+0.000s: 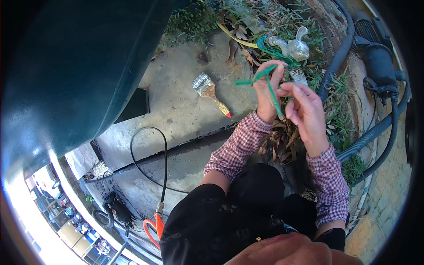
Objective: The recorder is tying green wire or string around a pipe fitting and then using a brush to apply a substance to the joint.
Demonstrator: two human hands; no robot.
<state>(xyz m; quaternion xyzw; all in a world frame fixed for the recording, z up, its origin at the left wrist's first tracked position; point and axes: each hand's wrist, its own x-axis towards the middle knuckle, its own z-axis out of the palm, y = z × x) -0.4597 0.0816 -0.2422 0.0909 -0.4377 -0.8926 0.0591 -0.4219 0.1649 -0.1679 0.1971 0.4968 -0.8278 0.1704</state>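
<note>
A: Surface, as we see it?

B: Grey concrete slab (176,84), stained, split from the next slab by a dark joint. We log a paintbrush (205,88) lying on it, its red-tipped handle toward the person. Weeds (194,22) edge the far side; dry leaves (287,145) lie beneath the hands.

A: And the hands?

B: The left hand (268,97) pinches a green string (265,70), its loose ends dangling, just beside a metal tap (299,51) wrapped with a green coil (268,46). The right hand (308,114) is close by, fingers curled toward the left; blur keeps us from telling whether it grips a strand.

A: Surroundings?

B: We note a large, dark, curved sheet-like surface (70,66) at left. A black hose (165,154) loops over the slabs to a fitting beside an orange hose (154,227). At right stands a black pump (379,64), with a corrugated hose (364,141) below it.
</note>
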